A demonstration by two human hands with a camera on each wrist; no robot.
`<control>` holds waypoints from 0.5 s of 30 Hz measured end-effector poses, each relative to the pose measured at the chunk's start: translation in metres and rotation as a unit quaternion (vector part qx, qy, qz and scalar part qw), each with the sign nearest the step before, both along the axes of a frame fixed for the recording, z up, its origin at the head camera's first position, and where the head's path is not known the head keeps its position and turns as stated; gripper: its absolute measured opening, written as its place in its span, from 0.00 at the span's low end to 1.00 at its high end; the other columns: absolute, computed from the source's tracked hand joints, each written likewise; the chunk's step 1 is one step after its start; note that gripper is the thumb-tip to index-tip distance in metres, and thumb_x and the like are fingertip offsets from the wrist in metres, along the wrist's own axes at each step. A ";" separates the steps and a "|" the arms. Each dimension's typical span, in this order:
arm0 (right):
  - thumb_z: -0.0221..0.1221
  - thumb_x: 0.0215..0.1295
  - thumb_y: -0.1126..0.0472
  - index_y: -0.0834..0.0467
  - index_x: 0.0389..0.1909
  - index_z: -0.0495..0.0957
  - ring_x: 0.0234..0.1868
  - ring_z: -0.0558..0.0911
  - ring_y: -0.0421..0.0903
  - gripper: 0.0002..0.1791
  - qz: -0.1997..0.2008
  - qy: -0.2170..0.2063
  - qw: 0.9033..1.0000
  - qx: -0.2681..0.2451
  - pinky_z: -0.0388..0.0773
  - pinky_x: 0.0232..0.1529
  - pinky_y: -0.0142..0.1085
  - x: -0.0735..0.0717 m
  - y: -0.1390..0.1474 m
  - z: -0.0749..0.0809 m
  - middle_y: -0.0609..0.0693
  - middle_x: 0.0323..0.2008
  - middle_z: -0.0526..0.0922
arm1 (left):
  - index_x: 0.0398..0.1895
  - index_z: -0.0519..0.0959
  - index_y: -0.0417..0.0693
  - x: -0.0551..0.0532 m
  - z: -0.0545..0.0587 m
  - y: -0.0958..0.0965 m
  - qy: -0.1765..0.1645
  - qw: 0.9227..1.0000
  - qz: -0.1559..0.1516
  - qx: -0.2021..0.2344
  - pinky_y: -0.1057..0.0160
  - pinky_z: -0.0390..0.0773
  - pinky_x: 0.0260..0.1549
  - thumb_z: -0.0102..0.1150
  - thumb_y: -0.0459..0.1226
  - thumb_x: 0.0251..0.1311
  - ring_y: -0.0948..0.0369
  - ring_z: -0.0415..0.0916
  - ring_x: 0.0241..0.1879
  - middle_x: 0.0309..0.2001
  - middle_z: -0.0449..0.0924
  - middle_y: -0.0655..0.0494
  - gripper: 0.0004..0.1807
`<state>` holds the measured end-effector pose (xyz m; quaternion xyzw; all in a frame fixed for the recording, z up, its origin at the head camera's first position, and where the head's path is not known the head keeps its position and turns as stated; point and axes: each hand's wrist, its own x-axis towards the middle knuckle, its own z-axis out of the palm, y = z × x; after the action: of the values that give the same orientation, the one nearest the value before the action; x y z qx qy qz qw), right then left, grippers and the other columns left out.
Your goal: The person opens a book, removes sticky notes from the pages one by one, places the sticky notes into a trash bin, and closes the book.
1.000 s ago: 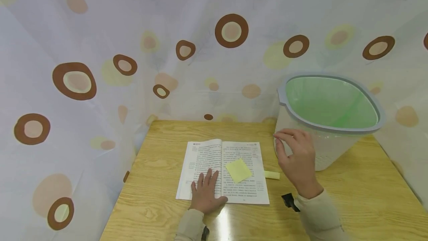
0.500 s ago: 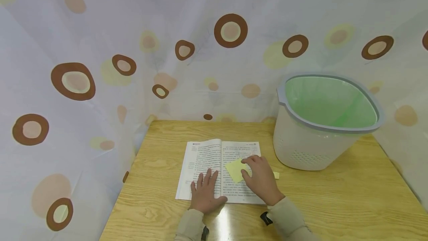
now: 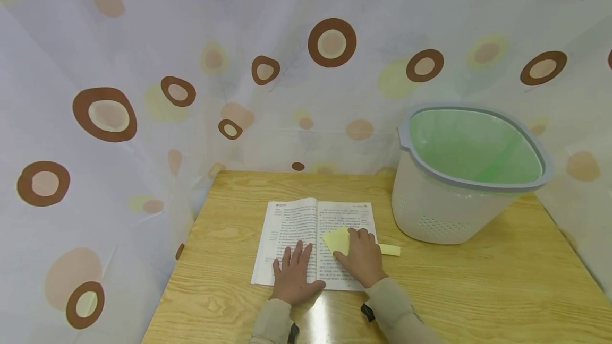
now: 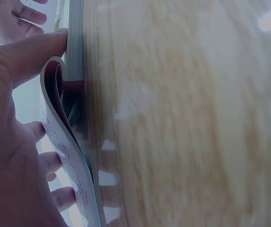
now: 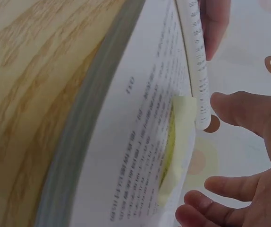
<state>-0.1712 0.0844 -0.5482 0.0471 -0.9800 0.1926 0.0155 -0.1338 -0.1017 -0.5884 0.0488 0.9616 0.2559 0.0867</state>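
An open book [image 3: 296, 216] with printed pages lies on the wooden table. On its right page sits a yellow sticky note [image 3: 336, 240], one edge lifting from the paper in the right wrist view [image 5: 177, 161]. My right hand [image 3: 362, 256] is over the note's right part and covers it in the head view. In the right wrist view its thumb and fingers stand apart beside the note, pinching nothing. My left hand [image 3: 292, 277] rests spread on the left page, its thumb near the book's bottom edge. A yellow paper strip [image 3: 390, 250] sticks out past the book's right edge.
A large white basket [image 3: 430, 216] with a grey rim and green inside stands at the table's back right. A white curtain with brown and yellow spots [image 3: 287, 105] hangs behind and at the sides of the table [image 3: 229, 238].
My right hand has moved left and down from beside the basket onto the sticky note. The left hand has stayed on the left page.
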 end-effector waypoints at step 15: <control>0.70 0.51 0.48 0.70 0.58 0.72 0.55 0.73 0.63 0.39 -0.026 -0.044 0.999 0.001 0.78 0.47 0.58 -0.013 -0.008 -0.015 0.68 0.55 0.74 | 0.77 0.57 0.55 0.000 0.000 -0.001 0.009 1.000 -0.003 -0.004 0.26 0.47 0.70 0.66 0.59 0.49 0.38 0.47 0.77 0.79 0.52 0.47 0.52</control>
<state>-0.1840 0.0762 -0.5636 0.0131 -0.9808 0.1933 -0.0227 -0.1334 -0.1026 -0.5886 0.0537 0.9631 0.2516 0.0786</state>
